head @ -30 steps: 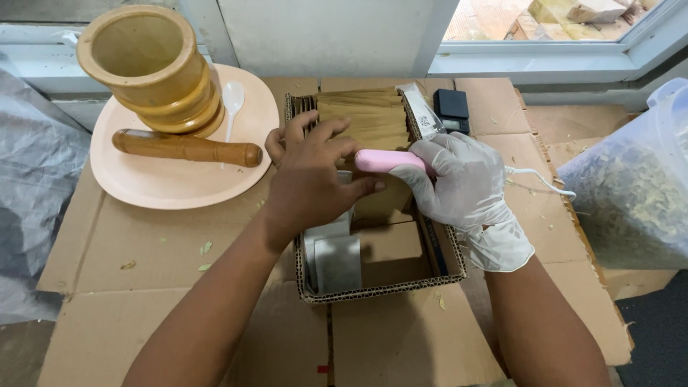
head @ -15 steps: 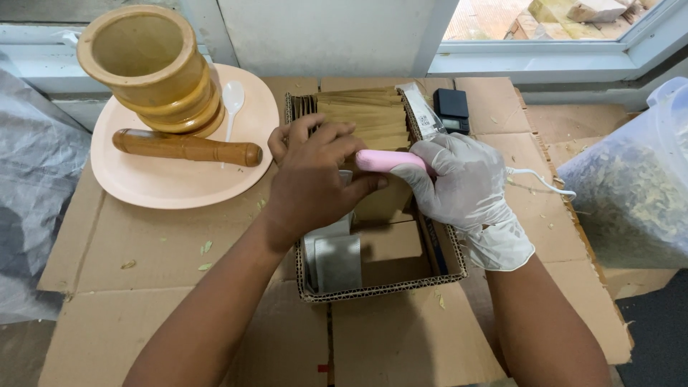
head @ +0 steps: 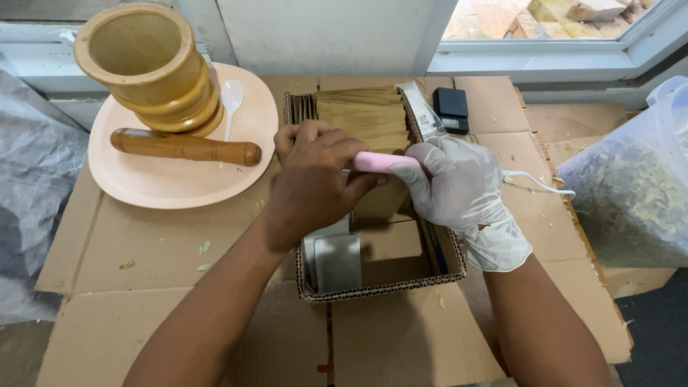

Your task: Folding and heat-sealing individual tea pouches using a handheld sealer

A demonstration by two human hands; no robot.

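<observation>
My gloved right hand [head: 459,183] is wrapped tight round the pink sealer [head: 376,163] over the cardboard box [head: 380,287], while my bare left hand [head: 315,179] curls down on the brown pouches [head: 362,115] to steady them beneath it.

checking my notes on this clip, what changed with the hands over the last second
The bare left hand curled its spread fingers into a looser fist over the brown packets. The gloved right hand kept hold of the pink tool, shifting slightly left. Box, mortar and pestle stayed put.
</observation>
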